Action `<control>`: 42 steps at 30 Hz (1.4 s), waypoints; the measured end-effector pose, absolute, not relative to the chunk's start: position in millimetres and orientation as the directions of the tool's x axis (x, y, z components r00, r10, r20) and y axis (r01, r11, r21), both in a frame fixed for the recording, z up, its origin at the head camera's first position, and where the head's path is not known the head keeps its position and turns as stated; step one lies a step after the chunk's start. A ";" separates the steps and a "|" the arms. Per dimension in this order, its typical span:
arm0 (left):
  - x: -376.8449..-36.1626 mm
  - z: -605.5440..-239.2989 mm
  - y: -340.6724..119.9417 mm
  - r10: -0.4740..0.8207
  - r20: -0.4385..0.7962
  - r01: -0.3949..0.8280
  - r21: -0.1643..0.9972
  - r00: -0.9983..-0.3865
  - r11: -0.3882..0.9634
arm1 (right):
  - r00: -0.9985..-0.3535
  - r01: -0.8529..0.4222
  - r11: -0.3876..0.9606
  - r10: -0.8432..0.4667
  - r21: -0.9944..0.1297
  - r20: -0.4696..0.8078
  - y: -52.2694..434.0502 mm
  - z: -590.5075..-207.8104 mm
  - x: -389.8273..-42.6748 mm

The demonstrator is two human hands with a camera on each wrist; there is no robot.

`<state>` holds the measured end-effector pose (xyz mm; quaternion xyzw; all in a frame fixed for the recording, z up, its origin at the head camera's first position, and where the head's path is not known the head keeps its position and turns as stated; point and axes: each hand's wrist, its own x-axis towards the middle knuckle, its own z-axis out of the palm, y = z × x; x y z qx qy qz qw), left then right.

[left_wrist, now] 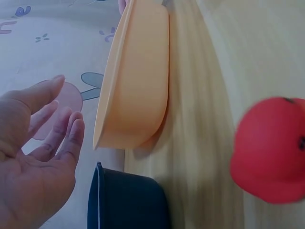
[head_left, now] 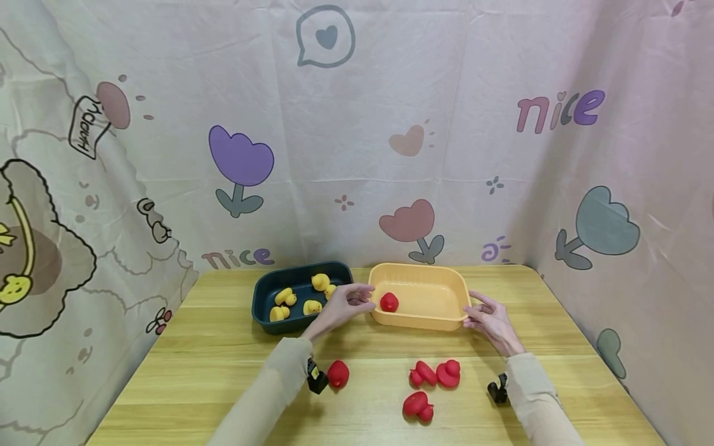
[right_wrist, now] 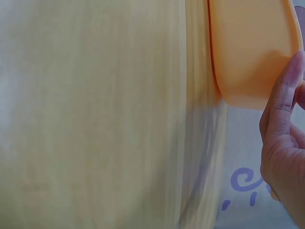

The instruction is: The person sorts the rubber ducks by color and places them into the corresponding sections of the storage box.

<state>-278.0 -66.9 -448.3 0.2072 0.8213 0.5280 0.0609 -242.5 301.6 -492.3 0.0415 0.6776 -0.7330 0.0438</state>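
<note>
Orange tray sits at the back of the bench, one red duck inside; the left hand hovers slack-fingered at its left end, the right hand touches its right end, fingers relaxed

Head camera looking forward and down across the wooden table from mid distance, both wrist cameras looking close along the tabletop, all three sharing the orange tray, the left also catching the dark blue tray.
</note>
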 end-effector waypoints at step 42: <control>-236.7 -486.5 -143.8 0.756 -0.085 0.279 0.898 -0.649 0.341 | -0.993 0.121 -0.081 -0.019 -0.989 -0.120 299.7 -490.5 -241.3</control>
